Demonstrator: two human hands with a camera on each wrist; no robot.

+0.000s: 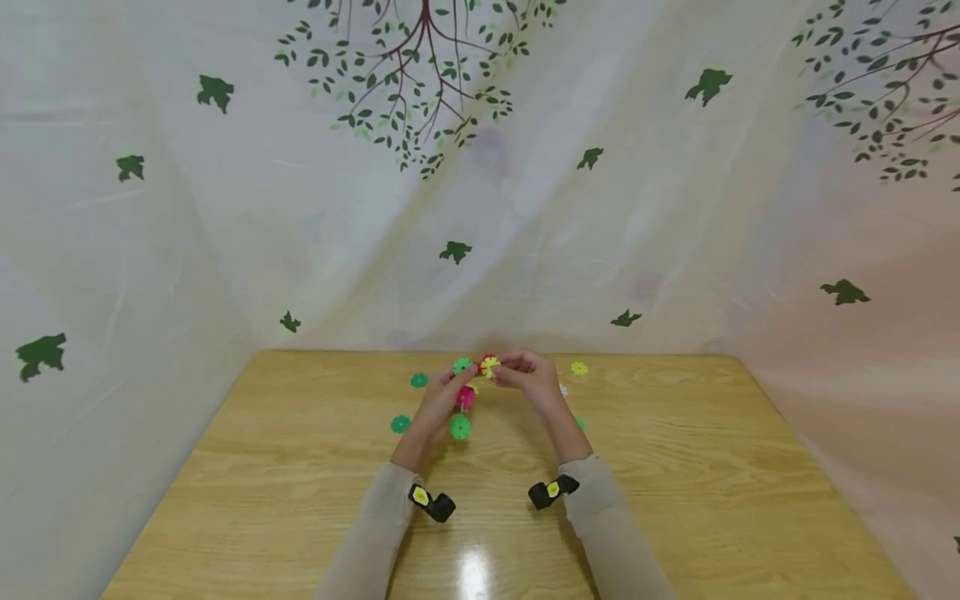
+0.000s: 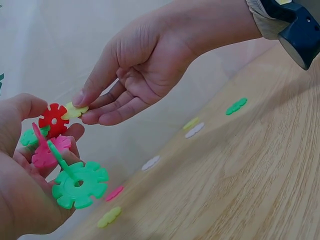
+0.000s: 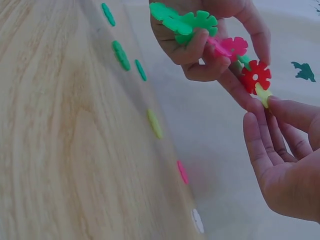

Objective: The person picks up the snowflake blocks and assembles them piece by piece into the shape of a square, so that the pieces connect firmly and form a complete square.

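Observation:
My left hand (image 1: 437, 406) holds a joined chain of notched plastic interlocking discs above the table. The chain includes a red disc (image 2: 53, 119), pink discs (image 2: 45, 154) and green discs (image 2: 81, 186), slotted edge to edge at angles. Thumb and fingers of my right hand (image 1: 536, 382) pinch a yellow disc (image 2: 73, 110). Its edge meets the red disc's rim, and the two overlap in both wrist views; I cannot tell whether the slots are engaged. The left fingers lie around the red end of the chain, partly hidden behind the discs.
Loose discs lie on the wooden table (image 1: 675, 483): green ones (image 1: 401, 424) at left, a yellow one (image 1: 579, 367) at far right, and white (image 2: 194, 130) and pink ones (image 3: 182, 172) near the back edge. A printed cloth (image 1: 525, 275) hangs behind the table.

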